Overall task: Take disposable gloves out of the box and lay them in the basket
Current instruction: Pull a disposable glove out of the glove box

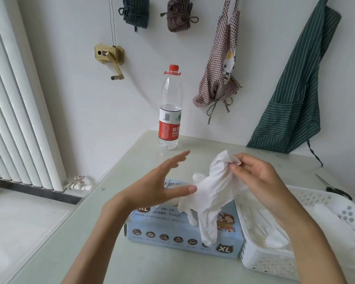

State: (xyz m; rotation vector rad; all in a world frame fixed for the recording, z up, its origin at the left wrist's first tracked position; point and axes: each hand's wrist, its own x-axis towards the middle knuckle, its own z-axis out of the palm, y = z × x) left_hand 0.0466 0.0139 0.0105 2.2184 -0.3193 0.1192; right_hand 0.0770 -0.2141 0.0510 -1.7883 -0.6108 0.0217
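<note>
We judged the task midway: our right hand [252,177] pinched a white glove [211,193] by its cuff above the box [184,234], our left hand [162,185] spread empty beside it, gloves already lying in the basket [275,261].

There was a single view, taken from a wide-angle camera worn on the person's head. It looked forward and down over the pale counter [103,232], close enough that both forearms entered from the bottom edge and the left hand [162,181] and right hand [254,177] filled the middle of the frame. The glove box [172,232] lay just below them, near the lens. Farther off, the white wall [80,99] closed the view; the radiator [14,99] bowed at the left edge from the wide lens.
</note>
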